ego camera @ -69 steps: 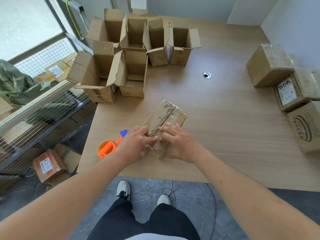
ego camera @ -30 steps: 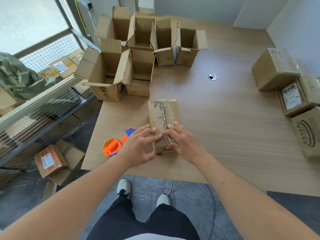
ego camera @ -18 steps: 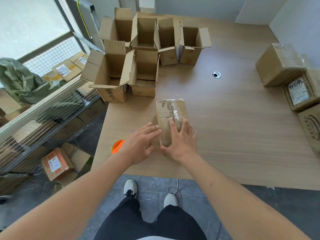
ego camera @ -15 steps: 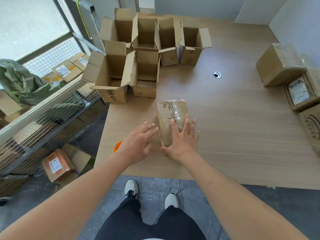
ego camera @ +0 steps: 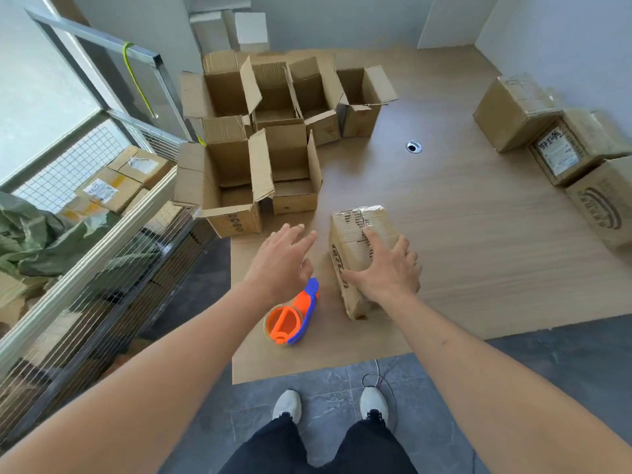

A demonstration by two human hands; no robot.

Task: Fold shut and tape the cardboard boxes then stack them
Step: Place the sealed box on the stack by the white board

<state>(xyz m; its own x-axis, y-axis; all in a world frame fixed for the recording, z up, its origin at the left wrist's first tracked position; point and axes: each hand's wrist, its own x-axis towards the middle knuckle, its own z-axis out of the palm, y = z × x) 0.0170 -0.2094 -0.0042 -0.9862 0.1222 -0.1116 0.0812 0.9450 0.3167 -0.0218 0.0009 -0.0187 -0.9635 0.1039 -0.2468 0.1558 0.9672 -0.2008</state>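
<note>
A small closed cardboard box [ego camera: 359, 230] with clear tape along its top seam lies near the front edge of the wooden table [ego camera: 461, 234]. My right hand [ego camera: 386, 268] rests on the box's near end with fingers spread. My left hand [ego camera: 282, 258] hovers flat and empty just left of the box, above the orange and blue tape dispenser [ego camera: 292, 318]. Several open boxes [ego camera: 260, 145] with raised flaps stand at the table's back left. Three taped boxes [ego camera: 561, 145] sit close together at the right edge.
A round cable hole [ego camera: 413, 147] is in the table's middle. A metal mesh rack [ego camera: 102, 254] with more boxes and green cloth runs along the left. My feet [ego camera: 328, 405] stand on dark tiles at the table's front edge.
My left hand has lifted off the box and moved left, uncovering the tape dispenser. My right hand stays on the box. The view has tilted and shifted.
</note>
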